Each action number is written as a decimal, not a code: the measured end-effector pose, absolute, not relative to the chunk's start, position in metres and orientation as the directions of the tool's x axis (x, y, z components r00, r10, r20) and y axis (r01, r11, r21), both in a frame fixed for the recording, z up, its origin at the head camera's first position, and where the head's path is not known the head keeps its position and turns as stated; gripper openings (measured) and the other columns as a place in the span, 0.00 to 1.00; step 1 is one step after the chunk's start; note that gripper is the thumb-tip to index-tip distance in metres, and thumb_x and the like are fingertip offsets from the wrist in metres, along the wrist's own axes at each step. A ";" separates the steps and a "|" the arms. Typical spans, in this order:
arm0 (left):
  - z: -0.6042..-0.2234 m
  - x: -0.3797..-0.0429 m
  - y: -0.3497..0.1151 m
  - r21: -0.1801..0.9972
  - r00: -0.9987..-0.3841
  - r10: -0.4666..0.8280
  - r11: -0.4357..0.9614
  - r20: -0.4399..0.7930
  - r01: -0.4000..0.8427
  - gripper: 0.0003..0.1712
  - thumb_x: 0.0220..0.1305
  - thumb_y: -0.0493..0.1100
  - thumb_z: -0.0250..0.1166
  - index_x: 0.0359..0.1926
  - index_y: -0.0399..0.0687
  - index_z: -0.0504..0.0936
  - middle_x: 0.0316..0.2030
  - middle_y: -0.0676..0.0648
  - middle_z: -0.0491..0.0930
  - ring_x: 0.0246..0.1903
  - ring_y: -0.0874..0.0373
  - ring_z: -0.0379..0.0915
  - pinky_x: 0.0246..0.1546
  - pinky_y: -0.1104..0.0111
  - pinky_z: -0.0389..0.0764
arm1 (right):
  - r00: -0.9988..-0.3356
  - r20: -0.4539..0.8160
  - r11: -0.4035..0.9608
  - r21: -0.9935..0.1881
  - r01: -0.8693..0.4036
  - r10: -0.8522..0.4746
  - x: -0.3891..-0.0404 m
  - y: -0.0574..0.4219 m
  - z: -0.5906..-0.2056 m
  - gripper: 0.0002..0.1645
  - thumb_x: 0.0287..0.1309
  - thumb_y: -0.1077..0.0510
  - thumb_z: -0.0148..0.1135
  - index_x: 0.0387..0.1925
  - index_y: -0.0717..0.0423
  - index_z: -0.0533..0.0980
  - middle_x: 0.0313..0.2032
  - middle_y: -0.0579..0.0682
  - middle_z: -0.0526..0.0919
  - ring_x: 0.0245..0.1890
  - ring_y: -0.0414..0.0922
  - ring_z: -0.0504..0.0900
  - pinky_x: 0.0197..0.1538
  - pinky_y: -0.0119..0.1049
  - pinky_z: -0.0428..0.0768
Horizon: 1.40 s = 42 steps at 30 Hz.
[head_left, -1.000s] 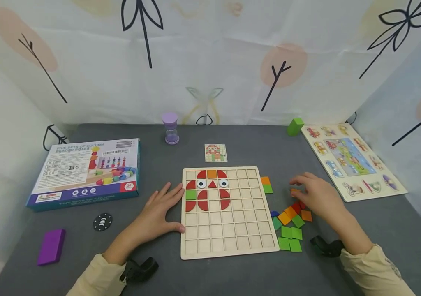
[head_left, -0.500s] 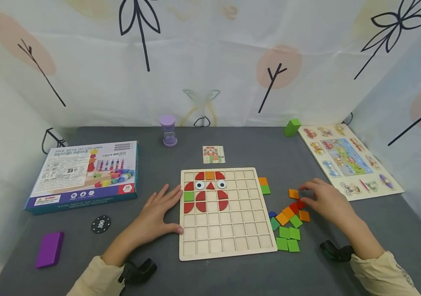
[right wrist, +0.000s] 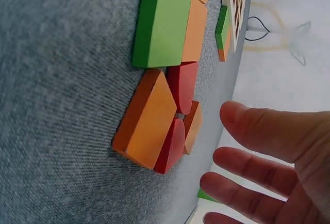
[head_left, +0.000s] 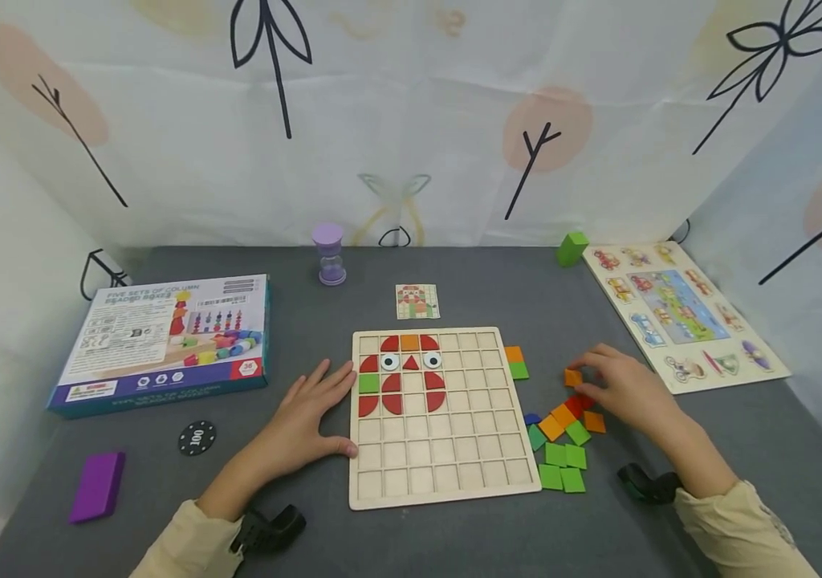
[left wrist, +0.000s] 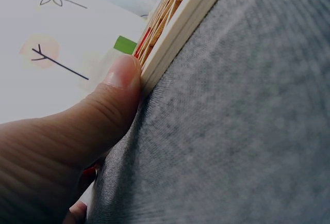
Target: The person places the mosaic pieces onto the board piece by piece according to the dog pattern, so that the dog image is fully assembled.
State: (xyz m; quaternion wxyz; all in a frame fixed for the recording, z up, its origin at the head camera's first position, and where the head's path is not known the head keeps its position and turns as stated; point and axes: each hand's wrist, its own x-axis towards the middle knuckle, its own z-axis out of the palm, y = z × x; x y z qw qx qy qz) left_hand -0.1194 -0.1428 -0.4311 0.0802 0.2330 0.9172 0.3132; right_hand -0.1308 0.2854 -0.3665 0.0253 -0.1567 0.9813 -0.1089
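Note:
A wooden grid board point(head_left: 447, 453) lies flat on the grey table, with red, green, orange and eye-printed tiles in its upper left cells. My left hand point(head_left: 313, 413) rests at the board's left edge with fingers spread; in the left wrist view the thumb point(left wrist: 121, 74) touches the board's side point(left wrist: 175, 33). On the right, my right hand point(head_left: 631, 393) hovers by an orange tile point(head_left: 572, 377) and red tiles point(head_left: 574, 404). Thumb and fingers stand apart in the right wrist view, holding nothing, beside the red tile point(right wrist: 172, 146) and the nearer orange tile point(right wrist: 147, 121).
Several green tiles point(head_left: 555, 466) lie right of the board, and an orange-green pair point(head_left: 517, 363) touches its edge. A picture card point(head_left: 417, 302) and a purple sand timer point(head_left: 329, 255) stand behind. A box point(head_left: 165, 337) lies left; a puzzle board point(head_left: 685, 317) lies right.
My right hand moved right from the orange tile towards the red ones, then came back left beside the orange tile. The left hand stayed at the board; the head view shifted slightly.

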 end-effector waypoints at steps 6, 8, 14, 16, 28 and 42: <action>-0.428 -0.117 -0.147 0.610 -0.883 0.469 0.700 -0.001 0.372 0.58 0.36 0.65 0.68 0.67 0.52 0.53 0.67 0.53 0.49 0.67 0.48 0.33 0.61 0.46 0.35 | -0.942 -0.017 0.922 -0.215 -0.323 -0.334 -0.134 0.277 -0.366 0.15 0.47 0.58 0.65 0.40 0.55 0.78 0.38 0.51 0.76 0.30 0.45 0.74 0.29 0.36 0.73; -0.428 -0.117 -0.147 0.607 -0.882 0.471 0.702 -0.003 0.373 0.58 0.36 0.65 0.68 0.67 0.52 0.53 0.67 0.53 0.49 0.67 0.48 0.33 0.61 0.46 0.35 | -0.946 -0.036 0.930 -0.197 -0.310 -0.323 -0.136 0.276 -0.366 0.15 0.47 0.57 0.65 0.40 0.55 0.78 0.38 0.51 0.76 0.31 0.45 0.75 0.30 0.38 0.74; -0.429 -0.117 -0.144 0.603 -0.878 0.479 0.700 0.001 0.383 0.58 0.36 0.66 0.67 0.67 0.53 0.53 0.67 0.54 0.48 0.67 0.48 0.33 0.61 0.47 0.36 | -0.960 -0.126 0.965 -0.107 -0.238 -0.251 -0.140 0.277 -0.369 0.14 0.45 0.56 0.67 0.37 0.55 0.78 0.32 0.50 0.76 0.27 0.43 0.74 0.28 0.39 0.74; -0.429 -0.117 -0.144 0.604 -0.878 0.479 0.699 0.003 0.383 0.58 0.36 0.66 0.67 0.67 0.53 0.53 0.67 0.54 0.48 0.67 0.48 0.33 0.61 0.47 0.35 | -0.962 -0.124 0.969 -0.090 -0.232 -0.242 -0.142 0.275 -0.369 0.13 0.44 0.56 0.67 0.35 0.55 0.78 0.30 0.49 0.76 0.25 0.43 0.72 0.25 0.38 0.72; -0.427 -0.116 -0.145 0.615 -0.882 0.471 0.696 -0.001 0.371 0.57 0.37 0.65 0.67 0.67 0.52 0.53 0.67 0.53 0.48 0.67 0.48 0.33 0.61 0.46 0.35 | -0.841 0.090 0.825 -0.166 -0.541 -0.533 -0.134 0.149 -0.357 0.15 0.43 0.52 0.68 0.35 0.47 0.76 0.32 0.41 0.78 0.29 0.37 0.75 0.28 0.30 0.73; -0.429 -0.117 -0.143 0.627 -0.880 0.475 0.684 0.005 0.373 0.57 0.37 0.64 0.68 0.67 0.53 0.53 0.67 0.55 0.48 0.68 0.49 0.32 0.62 0.47 0.35 | -0.750 -0.013 0.748 -0.096 -0.657 -0.661 -0.139 0.093 -0.377 0.07 0.44 0.53 0.67 0.29 0.45 0.79 0.24 0.38 0.74 0.22 0.36 0.67 0.26 0.29 0.67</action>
